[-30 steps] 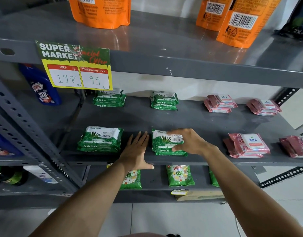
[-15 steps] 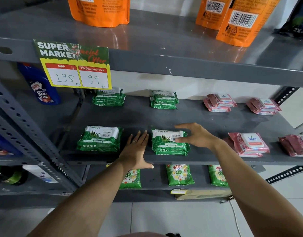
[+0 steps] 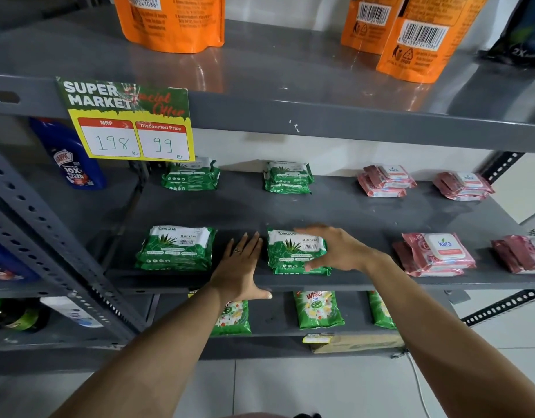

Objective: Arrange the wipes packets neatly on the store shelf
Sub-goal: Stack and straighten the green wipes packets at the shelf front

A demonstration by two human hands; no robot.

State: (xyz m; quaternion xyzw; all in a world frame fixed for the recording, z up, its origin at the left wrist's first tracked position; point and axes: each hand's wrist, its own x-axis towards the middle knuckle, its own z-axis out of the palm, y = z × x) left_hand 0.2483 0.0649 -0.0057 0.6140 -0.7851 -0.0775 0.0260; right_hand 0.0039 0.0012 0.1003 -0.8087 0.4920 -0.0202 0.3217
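Note:
Green Origami wipes packets sit in stacks on the grey middle shelf (image 3: 335, 212): two at the back (image 3: 191, 178) (image 3: 287, 178) and two at the front (image 3: 177, 247) (image 3: 290, 248). Pink Kara wipes stacks lie to the right, at the back (image 3: 387, 181) (image 3: 463, 185) and at the front (image 3: 438, 254) (image 3: 519, 254). My left hand (image 3: 240, 270) lies flat on the shelf just left of the front middle green stack, thumb hooked over the shelf edge. My right hand (image 3: 338, 251) cups that stack's right side, fingers spread, thumb at its front corner.
A yellow price card (image 3: 127, 122) hangs from the upper shelf edge, where orange pouches (image 3: 169, 22) (image 3: 420, 37) stand. A blue cleaner bottle (image 3: 70, 155) is in the left bay behind a perforated upright (image 3: 49, 251). Green detergent packets (image 3: 317, 309) lie on the shelf below.
My right hand lifted off the top of the front middle green stack, swung out to the right, then came back against the stack's right side. My left hand stayed put.

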